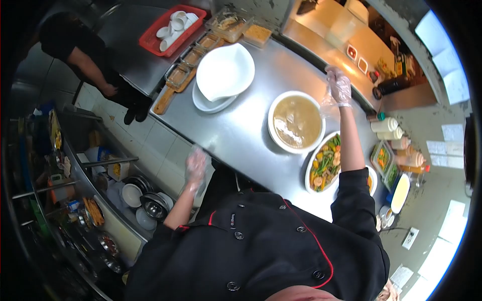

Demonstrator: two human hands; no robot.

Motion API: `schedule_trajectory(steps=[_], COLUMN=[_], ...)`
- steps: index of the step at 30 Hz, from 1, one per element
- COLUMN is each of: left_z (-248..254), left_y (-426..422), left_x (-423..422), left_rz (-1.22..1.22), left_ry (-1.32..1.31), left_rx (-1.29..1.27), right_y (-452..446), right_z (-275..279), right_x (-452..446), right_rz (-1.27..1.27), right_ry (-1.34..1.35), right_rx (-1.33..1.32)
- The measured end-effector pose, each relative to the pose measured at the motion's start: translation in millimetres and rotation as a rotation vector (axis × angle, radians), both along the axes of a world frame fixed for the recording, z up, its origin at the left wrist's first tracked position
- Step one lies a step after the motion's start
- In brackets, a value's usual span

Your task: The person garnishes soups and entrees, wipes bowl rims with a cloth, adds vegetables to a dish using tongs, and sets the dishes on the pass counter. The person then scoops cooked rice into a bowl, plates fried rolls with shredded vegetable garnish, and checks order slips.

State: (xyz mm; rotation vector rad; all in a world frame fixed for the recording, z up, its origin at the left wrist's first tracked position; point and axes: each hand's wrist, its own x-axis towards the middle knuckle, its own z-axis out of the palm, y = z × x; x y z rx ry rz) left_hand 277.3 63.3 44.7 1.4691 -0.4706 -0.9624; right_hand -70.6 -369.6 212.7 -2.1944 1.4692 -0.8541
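My left hand, in a clear plastic glove, hangs off the near side of the steel table; its fingers are blurred. Reaching over the far right edge is my right hand, also gloved, with fingers curled and loose clear plastic beneath it. What it grips, if anything, is too unclear to name. Just below it stands a white bowl of brownish liquid. Beside the bowl lies an oval dish of shrimp and vegetables. Further left, a white spouted bowl rests on another white dish.
A red basket of white cups stands at the upper left, near wooden-tray containers. Squeeze bottles line the right side. Another person in dark clothes stands at the left. Shelves with stacked bowls are lower left.
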Motion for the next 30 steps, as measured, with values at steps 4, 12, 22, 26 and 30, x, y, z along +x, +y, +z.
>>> schedule_trajectory(steps=[4,12,22,26,30], left_z=[-65.5,-148.4,-72.5,-32.8,-102.4], left_y=[109.7,264.7,198.5,133.6,170.8], left_x=[34.6,69.0,89.0,106.2,140.1], left_rz=[0.293,-0.313,-0.108,0.039,-0.177], left_ry=[-0.105,-0.905,-0.216,-0.365,-0.686], left_rx=[0.045,1.069,0.925,0.796,0.573], right_y=[-66.1,-155.7,-205.6,-188.8,-205.3], right_z=[20.9,-41.5,-132.8,-97.7,-125.4], right_x=[98.9,274.0,297.5,289.5,277.5], right_rz=[0.316,0.156,0.081,-0.094,-0.213], right_ry=[0.100,0.414,0.463,0.140,-0.927], right_rx=[-0.133,0.069,0.129,0.283,0.808])
